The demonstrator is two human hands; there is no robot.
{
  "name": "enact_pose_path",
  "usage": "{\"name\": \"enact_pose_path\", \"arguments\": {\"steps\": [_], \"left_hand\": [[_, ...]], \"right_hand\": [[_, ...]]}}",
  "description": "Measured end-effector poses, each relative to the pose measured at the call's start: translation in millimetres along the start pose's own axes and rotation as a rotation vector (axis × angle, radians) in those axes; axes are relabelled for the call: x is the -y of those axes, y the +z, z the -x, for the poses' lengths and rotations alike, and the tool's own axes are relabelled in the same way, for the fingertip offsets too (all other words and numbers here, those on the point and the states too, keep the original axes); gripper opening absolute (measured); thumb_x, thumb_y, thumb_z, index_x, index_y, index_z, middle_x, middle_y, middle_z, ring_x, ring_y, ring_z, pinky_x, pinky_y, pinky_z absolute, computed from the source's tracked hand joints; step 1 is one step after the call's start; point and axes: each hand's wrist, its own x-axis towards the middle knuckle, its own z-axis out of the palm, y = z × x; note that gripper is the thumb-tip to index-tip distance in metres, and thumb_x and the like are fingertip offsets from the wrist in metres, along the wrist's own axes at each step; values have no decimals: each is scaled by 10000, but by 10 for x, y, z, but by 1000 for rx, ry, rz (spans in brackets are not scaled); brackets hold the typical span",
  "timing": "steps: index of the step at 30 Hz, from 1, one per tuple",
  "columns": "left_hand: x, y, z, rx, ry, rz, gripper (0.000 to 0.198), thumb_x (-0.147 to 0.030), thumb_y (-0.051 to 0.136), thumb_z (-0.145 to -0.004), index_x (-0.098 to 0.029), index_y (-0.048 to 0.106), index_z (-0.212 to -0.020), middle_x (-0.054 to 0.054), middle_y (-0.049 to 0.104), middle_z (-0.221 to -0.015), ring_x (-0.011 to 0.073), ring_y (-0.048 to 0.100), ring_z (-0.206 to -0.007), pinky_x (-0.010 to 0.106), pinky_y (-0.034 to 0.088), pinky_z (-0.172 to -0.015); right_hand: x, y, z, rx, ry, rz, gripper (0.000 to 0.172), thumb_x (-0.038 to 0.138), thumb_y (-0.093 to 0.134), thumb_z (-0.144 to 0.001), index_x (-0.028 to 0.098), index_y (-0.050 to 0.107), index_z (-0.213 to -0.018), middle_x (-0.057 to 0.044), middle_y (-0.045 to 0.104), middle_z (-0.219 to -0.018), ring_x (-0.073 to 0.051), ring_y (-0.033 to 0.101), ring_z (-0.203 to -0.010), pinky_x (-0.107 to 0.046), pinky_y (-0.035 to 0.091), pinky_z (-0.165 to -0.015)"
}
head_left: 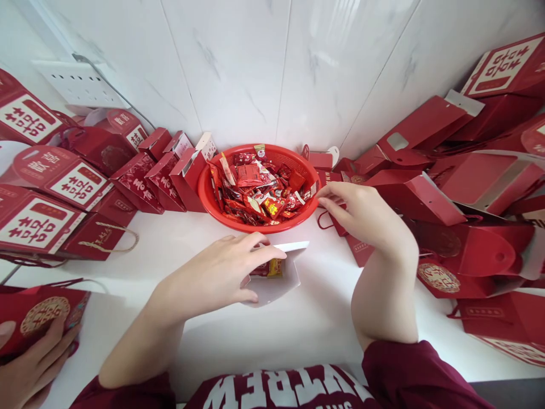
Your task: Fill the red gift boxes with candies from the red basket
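My left hand (221,270) grips a small gift box (279,292) with a white inside, its fingers over the top edge and the thumb on the near side. Inside lie a yellow-wrapped sweet (276,267) and a dark red one, partly hidden by my fingers. Beyond it stands a red plastic basket (255,229) heaped with wrapped sweets (251,176). At the basket's right rim, my right hand (361,213) has its thumb and fingers drawn together on a small dark red wrapped sweet (314,190) with pale print.
Red gift boxes (68,179) crowd the left side, and more red boxes (426,193) pile up on the right. Another person's hand (38,358) rests on a red box (38,315) at lower left. A power strip (80,82) with a cable is by the tiled wall.
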Motion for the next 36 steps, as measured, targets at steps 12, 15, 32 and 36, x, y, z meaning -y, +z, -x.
{"name": "enact_pose_path", "arguments": {"steps": [12,15,32,36], "left_hand": [[312,-96,-204,-184,-40,-1,420,-250,461,-984,-342,507,-1392,15,622,-1289,208,613,-1135,297,474,-920],[327,-130,-162,-213,-88,6,387,-264,491,-967,-309,531,-1349,14,631,-1298,215,638,-1096,299,488,-880],[481,-272,29,-93,-192,87,411,-381,379,-1014,-203,710,-848,13,741,-902,181,656,-820,254,406,-723],[457,-267,3,-107,-167,122,414,-362,371,-1015,-193,678,-795,4,728,-860,172,645,-799,246,400,-729]], "right_hand": [[-179,122,-89,-47,122,76,197,158,479,-941,183,661,-1012,-82,710,-1064,-239,660,-961,-348,481,-843],[-103,152,-103,13,131,83,253,154,431,-960,183,669,-1041,-86,715,-1090,-243,666,-976,-343,483,-840],[86,1009,-1368,460,-197,22,343,129,657,-837,191,697,-1172,-59,717,-1192,-195,654,-1066,-246,462,-912],[124,1213,-1405,483,-189,19,601,95,778,-704,158,624,-1282,-114,725,-1145,-244,669,-993,-272,479,-818]]}}
